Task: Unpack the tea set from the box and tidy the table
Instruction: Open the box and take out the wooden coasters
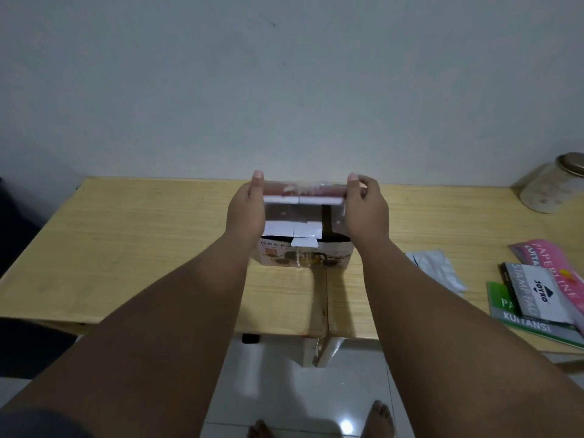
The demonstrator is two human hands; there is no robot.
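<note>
The tea set box point(305, 256) stands in the middle of the wooden table point(142, 248). Its near side is printed with a teapot and cups, and its white top flaps are folded open. At the far top edge a pink and white flap point(303, 192) stands raised. My left hand point(248, 210) grips that flap's left end with the thumb pointing up. My right hand point(366, 210) grips the right end, fingers curled behind it. The box's inside looks dark, and what it holds is hidden.
A lidded jar point(550, 188) stands at the back right by the wall. Near the right edge lie a silver foil packet point(434, 270), a stamp pad box point(534, 295), a pink receipt book point(556, 267) and a green one point(518, 316). My bare feet are on the tiled floor below.
</note>
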